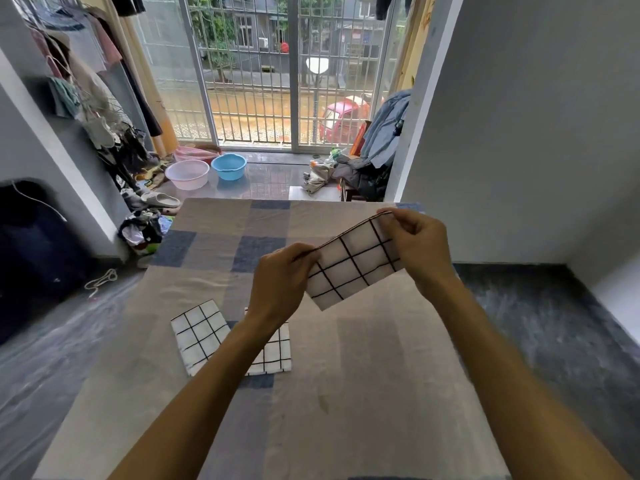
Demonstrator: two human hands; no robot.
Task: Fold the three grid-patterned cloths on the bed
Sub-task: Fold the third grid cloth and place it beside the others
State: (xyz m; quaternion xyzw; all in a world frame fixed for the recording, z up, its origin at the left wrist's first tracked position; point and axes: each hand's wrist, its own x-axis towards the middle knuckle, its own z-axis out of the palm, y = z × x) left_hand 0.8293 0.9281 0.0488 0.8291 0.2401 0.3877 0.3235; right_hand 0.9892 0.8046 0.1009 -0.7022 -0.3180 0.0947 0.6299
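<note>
**A:** What are we seeing closest to us?

**B:** We are looking down at the bed (346, 393). Two checked cloths are lying on it side by side: the left cloth (199, 336) in plain view, and the second cloth (275, 351) partly hidden under our left forearm. Both seem folded already.

**A:** And higher up?

**B:** We are holding the third cloth (353, 268) off the bed, doubled over. Our left hand (280, 282) is pinching one top corner and our right hand (419, 244) is pinching the other, fingers curled onto the edge.

**A:** How are we doing this well?

**B:** We are likely squaring the edges before the next fold. So we should be keeping that top edge taut, matching the grid lines, then laying it flat.

**A:** Which way is it lying?

**B:** Its long axis is running from our left hand up and away to our right. The paired edges are sitting on top, with the rest hanging toward us.

**A:** Beyond that?

**B:** We are seeing a pink basin (187, 174) and a blue basin (228, 167) by the barred window (242, 98).
</note>
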